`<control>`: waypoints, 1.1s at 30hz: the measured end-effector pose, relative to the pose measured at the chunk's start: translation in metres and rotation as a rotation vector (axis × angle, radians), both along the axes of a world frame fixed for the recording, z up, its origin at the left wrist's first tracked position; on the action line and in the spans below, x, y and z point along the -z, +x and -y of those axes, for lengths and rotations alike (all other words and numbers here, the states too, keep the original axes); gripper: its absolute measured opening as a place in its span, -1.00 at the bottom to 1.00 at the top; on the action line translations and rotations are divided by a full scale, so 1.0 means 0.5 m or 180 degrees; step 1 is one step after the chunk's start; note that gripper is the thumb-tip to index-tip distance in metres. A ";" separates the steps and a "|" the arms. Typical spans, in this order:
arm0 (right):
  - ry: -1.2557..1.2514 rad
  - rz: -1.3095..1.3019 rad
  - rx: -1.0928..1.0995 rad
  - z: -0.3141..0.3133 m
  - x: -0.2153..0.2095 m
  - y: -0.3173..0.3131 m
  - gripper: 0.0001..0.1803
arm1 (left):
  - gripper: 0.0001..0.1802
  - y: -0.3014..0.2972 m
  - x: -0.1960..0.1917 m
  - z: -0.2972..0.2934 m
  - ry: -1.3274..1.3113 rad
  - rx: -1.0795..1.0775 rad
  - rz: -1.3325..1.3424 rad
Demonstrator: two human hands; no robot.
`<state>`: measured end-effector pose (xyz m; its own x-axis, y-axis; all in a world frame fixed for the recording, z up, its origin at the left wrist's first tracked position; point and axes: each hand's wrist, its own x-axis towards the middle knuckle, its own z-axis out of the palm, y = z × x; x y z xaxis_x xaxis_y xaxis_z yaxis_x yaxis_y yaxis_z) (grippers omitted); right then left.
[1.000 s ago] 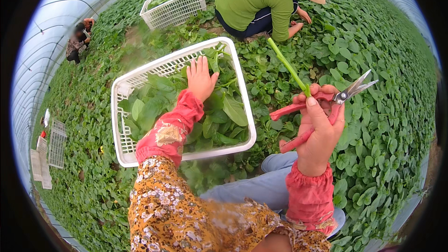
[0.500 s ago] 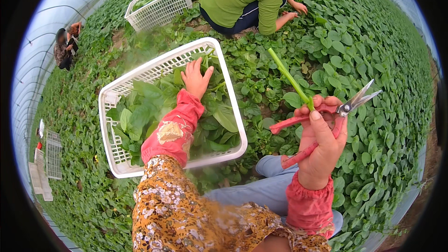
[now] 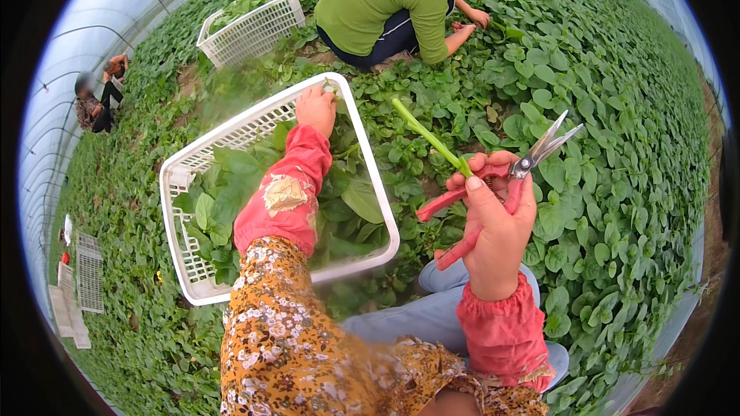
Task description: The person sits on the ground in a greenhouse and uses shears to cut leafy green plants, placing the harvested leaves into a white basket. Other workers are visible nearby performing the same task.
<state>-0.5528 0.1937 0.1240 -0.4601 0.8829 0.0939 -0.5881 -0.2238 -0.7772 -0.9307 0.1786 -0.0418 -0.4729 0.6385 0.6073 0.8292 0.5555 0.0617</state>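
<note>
A white plastic crate [image 3: 182, 253] with slotted walls holds broad green leaves [image 3: 360, 199]. At its far inner side is my left hand [image 3: 316, 110], knuckles up and fingers curled in among the greens. What those fingers close on is hidden. My right hand [image 3: 497, 235], raised to the right of the crate, grips red-handled garden shears [image 3: 532, 160] with the blades apart, pointing up and right. A thick bare green stem [image 3: 428, 135] is pinched between the thumb and fingers of that same hand, tilted up and left.
A person in a green top [image 3: 379, 8] crouches ahead among low leafy plants [image 3: 593, 208]. Behind stands another white crate [image 3: 254, 31] with greens. Two people [image 3: 96, 104] are far left, near stacked white crates [image 3: 69, 308]. My bent knees [image 3: 432, 312] are below.
My left hand has gone from spread fingers to curled ones, closer to the crate's far rim. The right hand, with shears and stem, has shifted left and slightly down.
</note>
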 end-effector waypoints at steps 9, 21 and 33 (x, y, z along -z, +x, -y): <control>0.0175 0.0111 -0.0026 -0.007 0.021 -0.038 -0.71 | -0.78 -0.014 -0.136 0.182 0.2251 0.0445 0.2314; 0.0444 0.0351 -0.0261 0.009 0.049 -0.081 -0.73 | -0.76 0.022 -0.166 0.376 0.3601 0.0079 0.4996; 0.0404 0.0360 -0.0432 0.017 0.060 -0.086 -0.73 | -0.82 0.143 -0.143 0.380 0.4060 0.0290 0.4536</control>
